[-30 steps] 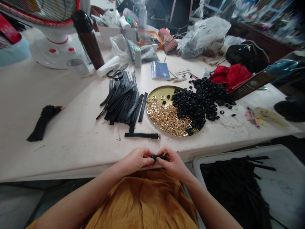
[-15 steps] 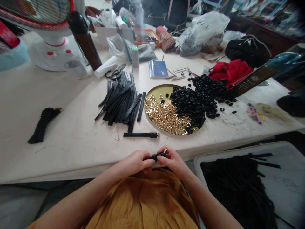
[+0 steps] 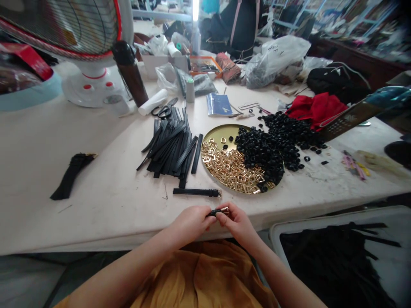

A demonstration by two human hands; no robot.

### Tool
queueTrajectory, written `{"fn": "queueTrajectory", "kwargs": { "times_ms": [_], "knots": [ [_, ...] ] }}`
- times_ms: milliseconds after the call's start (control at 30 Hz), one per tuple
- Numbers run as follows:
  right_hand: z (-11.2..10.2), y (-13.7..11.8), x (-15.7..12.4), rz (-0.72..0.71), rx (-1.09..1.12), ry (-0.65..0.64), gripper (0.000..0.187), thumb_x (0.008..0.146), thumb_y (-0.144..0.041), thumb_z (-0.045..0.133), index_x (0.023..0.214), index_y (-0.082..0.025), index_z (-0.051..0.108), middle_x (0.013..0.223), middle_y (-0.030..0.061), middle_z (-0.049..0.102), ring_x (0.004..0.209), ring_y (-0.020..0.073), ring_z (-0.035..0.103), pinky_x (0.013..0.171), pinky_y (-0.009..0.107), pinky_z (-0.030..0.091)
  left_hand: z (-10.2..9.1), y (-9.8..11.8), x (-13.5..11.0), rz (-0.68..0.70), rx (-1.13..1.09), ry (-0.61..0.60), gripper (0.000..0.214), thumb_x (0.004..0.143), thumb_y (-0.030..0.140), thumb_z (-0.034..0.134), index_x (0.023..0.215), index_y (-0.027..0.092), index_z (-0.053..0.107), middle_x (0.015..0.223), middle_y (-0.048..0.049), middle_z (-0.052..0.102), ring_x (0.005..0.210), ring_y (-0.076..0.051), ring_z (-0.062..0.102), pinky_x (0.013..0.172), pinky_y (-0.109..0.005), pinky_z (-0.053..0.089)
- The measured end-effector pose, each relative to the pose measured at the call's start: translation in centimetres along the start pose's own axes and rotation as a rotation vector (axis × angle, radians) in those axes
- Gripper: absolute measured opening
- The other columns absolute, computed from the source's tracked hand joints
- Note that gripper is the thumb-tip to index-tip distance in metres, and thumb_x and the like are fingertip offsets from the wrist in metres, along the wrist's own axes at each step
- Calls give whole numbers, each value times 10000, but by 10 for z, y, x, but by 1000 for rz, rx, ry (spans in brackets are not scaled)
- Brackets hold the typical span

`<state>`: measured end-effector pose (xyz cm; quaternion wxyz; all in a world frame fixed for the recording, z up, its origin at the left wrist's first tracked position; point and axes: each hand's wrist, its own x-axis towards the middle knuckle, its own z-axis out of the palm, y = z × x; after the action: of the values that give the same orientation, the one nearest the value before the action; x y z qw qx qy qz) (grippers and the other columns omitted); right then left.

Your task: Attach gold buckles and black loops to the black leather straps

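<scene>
Left hand [image 3: 194, 223] is getting a wide lane on its side: bare tabletop [image 3: 112, 188] is running between the strap bundle [image 3: 72, 175] and the pile of black strips [image 3: 170, 149]. Straight ahead is looking messier. A lone strap [image 3: 195, 192] is lying crosswise just beyond, the round tray [image 3: 215, 133] is filling space behind it, and black rings [image 3: 266, 147] are crowding the right.

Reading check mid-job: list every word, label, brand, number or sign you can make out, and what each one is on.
No text is readable.
Blue booklet: pale print on the cover, too small and blurred.
White plastic bag: dark marks, illegible.
Brown item at right: pale printed marks, illegible.
Black strap in the left hand and right hand: no lettering visible.
</scene>
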<state>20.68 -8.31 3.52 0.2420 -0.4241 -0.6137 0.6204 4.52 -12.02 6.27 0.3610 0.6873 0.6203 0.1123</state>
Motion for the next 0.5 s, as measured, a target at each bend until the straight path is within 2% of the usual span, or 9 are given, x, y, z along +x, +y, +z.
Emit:
{"fn": "queueTrajectory", "kwargs": {
  "times_ms": [167,233,300,367,500],
  "knots": [
    [4,-2,25,-273,-550,173,184,823,-321,493,716,-210,593,746,39,544,722,193,509,657,305,358,-37,-15,13,58,311,188,305,844,393,426,794,174,632,794,-82,641,735,-212,582,624,-270,361],
    [8,1,30,-322,-651,225,191,843,-304,457,746,-207,589,757,48,539,726,197,503,661,309,354,-54,-19,26,23,396,301,318,863,384,395,835,165,624,845,-93,624,789,-211,578,683,-282,376],
    [12,6,33,-348,-672,259,172,852,-298,443,803,-203,579,776,51,541,740,196,502,669,308,358,-64,-21,44,-68,475,382,315,862,373,396,877,142,608,889,-117,607,835,-229,576,712,-300,391],
    [13,13,33,-366,-644,289,155,854,-297,444,839,-199,563,791,48,541,742,189,501,668,303,366,-67,-22,64,-170,517,414,297,835,347,447,916,99,589,909,-151,597,856,-264,580,701,-325,413],
    [6,23,31,-409,-505,342,137,857,-274,440,848,-187,545,779,34,530,717,167,500,640,284,388,-65,-27,92,-268,503,452,217,818,140,399,895,47,580,875,-190,606,823,-279,611,656,-335,442]
  ]
}}
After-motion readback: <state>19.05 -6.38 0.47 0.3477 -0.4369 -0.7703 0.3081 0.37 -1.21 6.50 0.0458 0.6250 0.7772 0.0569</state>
